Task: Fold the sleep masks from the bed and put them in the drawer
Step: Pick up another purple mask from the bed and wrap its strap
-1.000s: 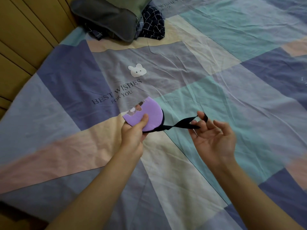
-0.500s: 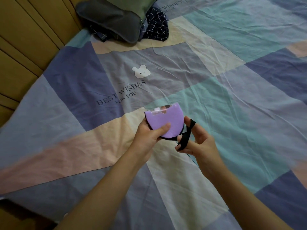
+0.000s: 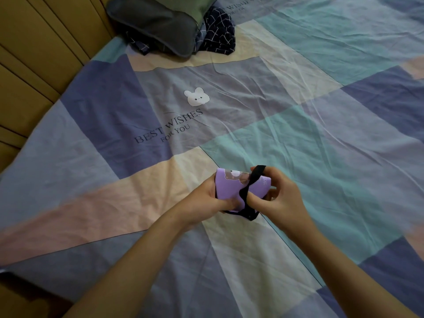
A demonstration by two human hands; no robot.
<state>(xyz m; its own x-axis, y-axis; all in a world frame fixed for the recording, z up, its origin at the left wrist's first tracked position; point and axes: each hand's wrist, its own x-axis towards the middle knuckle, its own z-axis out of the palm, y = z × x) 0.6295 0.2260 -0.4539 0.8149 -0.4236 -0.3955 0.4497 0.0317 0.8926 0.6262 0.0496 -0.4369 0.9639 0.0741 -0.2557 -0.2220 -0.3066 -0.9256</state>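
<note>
A purple sleep mask (image 3: 231, 188), folded in half, is held above the patchwork bed sheet (image 3: 321, 145). My left hand (image 3: 206, 200) grips its left and lower edge. Its black elastic strap (image 3: 249, 191) runs diagonally across the front of the mask, and my right hand (image 3: 280, 193) pinches that strap at top and bottom. A dark grey sleep mask (image 3: 158, 26) lies at the far end of the bed on a pile of cloth. No drawer is in view.
Green and dark checked fabric (image 3: 218, 31) is heaped at the head of the bed beside the grey mask. A wooden panelled wall (image 3: 34, 65) borders the bed on the left. The sheet carries a bear print (image 3: 196, 96).
My right hand came in from the right with the stretched strap and has drawn it across the front of the folded mask. Both hands have dropped lower in view.
</note>
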